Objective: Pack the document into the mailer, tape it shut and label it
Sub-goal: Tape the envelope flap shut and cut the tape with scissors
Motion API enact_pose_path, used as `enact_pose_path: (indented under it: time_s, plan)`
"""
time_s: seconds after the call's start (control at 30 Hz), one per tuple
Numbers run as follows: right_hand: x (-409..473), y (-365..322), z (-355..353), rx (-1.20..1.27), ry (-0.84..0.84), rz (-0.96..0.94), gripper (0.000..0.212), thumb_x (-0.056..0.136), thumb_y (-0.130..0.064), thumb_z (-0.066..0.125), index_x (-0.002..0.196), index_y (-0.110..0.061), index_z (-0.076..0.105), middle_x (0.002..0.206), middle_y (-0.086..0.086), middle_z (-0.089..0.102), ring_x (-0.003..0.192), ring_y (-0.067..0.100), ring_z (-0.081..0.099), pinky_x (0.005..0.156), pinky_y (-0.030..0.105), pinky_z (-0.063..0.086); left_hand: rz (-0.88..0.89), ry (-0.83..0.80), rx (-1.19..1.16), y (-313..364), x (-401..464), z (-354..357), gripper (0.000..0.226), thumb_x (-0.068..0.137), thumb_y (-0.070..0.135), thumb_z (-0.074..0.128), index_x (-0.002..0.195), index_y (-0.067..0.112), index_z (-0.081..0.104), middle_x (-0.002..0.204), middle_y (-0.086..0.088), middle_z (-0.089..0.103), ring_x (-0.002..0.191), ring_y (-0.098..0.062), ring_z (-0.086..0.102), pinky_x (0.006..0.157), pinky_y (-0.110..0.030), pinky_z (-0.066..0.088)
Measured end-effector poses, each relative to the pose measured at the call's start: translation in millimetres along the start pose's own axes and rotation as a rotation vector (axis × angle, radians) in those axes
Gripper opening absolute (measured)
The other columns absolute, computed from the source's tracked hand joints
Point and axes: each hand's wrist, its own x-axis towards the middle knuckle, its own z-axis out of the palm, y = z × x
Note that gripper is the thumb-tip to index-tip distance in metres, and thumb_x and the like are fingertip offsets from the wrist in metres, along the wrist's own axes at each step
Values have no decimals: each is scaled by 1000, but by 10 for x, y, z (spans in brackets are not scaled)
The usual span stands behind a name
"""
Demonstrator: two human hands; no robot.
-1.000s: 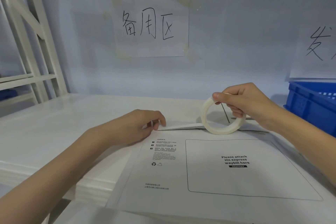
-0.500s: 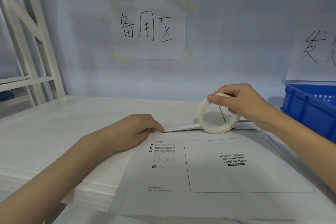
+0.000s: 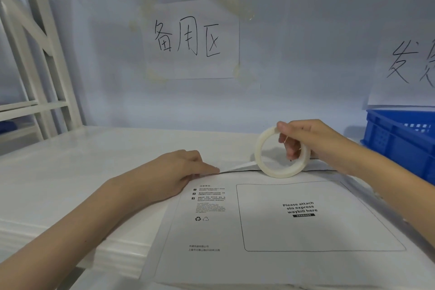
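Both my hands out in front, forearms bare.
My left hand [image 3: 179,173] lies palm down, fingers [image 3: 209,169] reaching right and pressing flat. My right hand [image 3: 313,142] is raised farther off, thumb and curled fingers pinching a ring.

Both arms come in bare from the lower corners of the frame, no sleeves, watch or rings on the left hand [image 3: 179,173] or right hand [image 3: 313,142], nails short and plain.
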Motion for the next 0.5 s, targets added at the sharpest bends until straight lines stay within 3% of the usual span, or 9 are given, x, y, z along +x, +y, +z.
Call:
enact_pose_path:
  time_s: [0.1, 0.23, 0.3, 0.37, 0.5]
  plan:
    - [-12, 41, -73, 149, -81, 145, 51, 74, -60, 63, 72, -9, 60, 68, 14, 55, 65, 27, 60, 84, 42, 52, 43, -24, 48, -22, -4, 5, 59, 96, 19, 33, 138, 60, 39, 105, 11, 51, 97, -12, 48, 88, -26, 43]
    - [-25, 45, -107, 259, -154, 173, 49, 81, -55, 59, 78, -6, 59, 58, 6, 35, 58, 25, 50, 94, 42, 53, 96, -39, 125, -51, 22, 16, 62, 102, 23, 38, 137, 72, 21, 106, 15, 44, 98, -12, 45, 88, -29, 43]
    - [-11, 9, -79, 276, -117, 124, 53, 81, -51, 60, 88, 2, 65, 57, 4, 30, 51, 19, 38, 90, 41, 56, 100, -37, 151, -57, 32, 17, 63, 103, 21, 38, 138, 70, 21, 107, 15, 44, 98, -13, 44, 89, -29, 42]
    - [5, -33, -45, 230, -71, 71, 55, 78, -48, 63, 96, 4, 71, 56, 1, 30, 50, 17, 32, 75, 38, 53, 100, -28, 168, -66, 38, 19, 61, 103, 21, 38, 140, 67, 23, 107, 14, 43, 97, -12, 43, 89, -27, 41]
    - [41, -136, -28, 71, -44, -20, 41, 78, -43, 70, 84, -2, 75, 54, 3, 37, 49, 18, 35, 61, 34, 39, 90, -35, 171, -84, 34, 36, 62, 104, 22, 37, 139, 69, 20, 108, 17, 40, 98, -10, 39, 90, -25, 40]
